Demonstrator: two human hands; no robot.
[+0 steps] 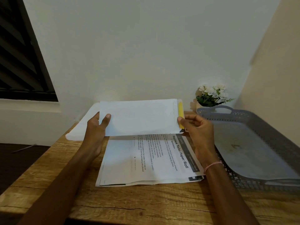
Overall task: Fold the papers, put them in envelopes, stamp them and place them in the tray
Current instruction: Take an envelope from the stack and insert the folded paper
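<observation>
Dark louvred window [21,51] at far left, above the desk's [129,207] left edge. Stack of white envelopes [81,127] lying toward the back left corner of the desk. Left hand [97,129] closed on the left end of a white envelope [139,117], thumb on the front face, fingers behind. Envelope held level above the desk, yellow strip [180,116] running down its right end. Right hand [199,127] pinching that right end at the strip, fingers curled; red-and-white thread bracelet [211,165] on the wrist. Printed papers [146,159] lying flat mid-desk beneath the envelope, heading readable as "Replace Toilet Paper Roll", subheading "Workstation", number possibly "2645", smaller text too blurred to read. White flowers [211,95] at the back right corner. Grey perforated tray [266,130] along the right edge, with what looks like one envelope [282,181] at its near end.
</observation>
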